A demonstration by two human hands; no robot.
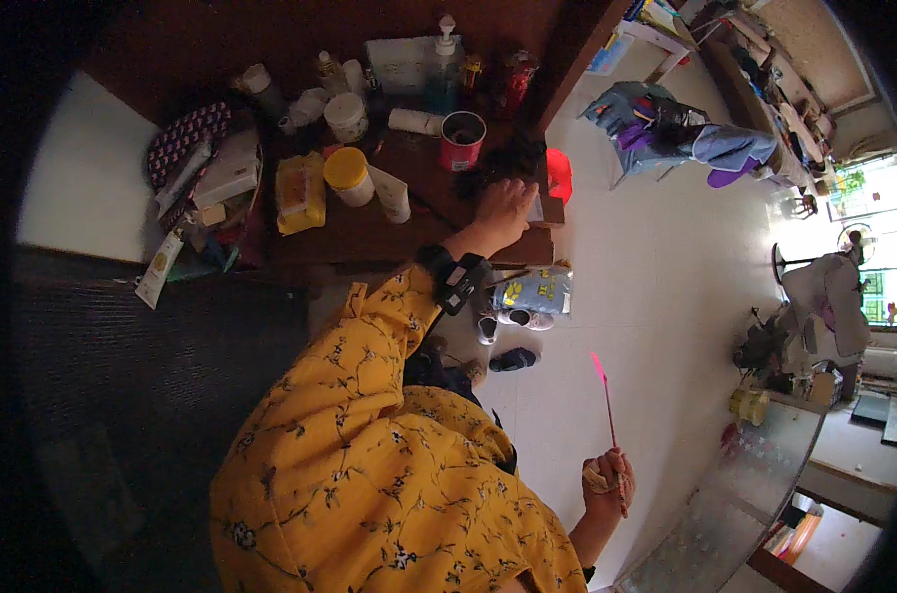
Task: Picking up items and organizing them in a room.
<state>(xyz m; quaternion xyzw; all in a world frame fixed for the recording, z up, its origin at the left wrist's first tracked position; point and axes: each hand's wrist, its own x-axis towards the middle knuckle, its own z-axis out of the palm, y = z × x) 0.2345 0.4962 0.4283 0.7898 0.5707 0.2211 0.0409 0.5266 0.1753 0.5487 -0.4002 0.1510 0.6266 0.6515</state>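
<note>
My left hand (pixel 503 212) reaches out to the brown table (pixel 439 232). Its fingers curl into a dark tuft of hair (pixel 508 158) near the table's right edge. A black wrist strap (pixel 455 276) sits on that arm below the yellow flowered sleeve (pixel 369 346). My right hand (pixel 607 481) is low on the right over the white floor. It is shut on a thin pink stick (pixel 608 395) that points up, and a small pale wad is tucked in the same fist. A red cup (pixel 462 140) stands just left of the hair.
The table carries a yellow-lidded jar (pixel 348 175), a white tube (pixel 393 193), a yellow packet (pixel 300 193), a pump bottle (pixel 443 69) and several other bottles. Shoes (pixel 513 339) and a plastic bag (pixel 535 292) lie under its edge. A chair with clothes (pixel 666 128) stands behind; a metal counter (pixel 755 494) is at right.
</note>
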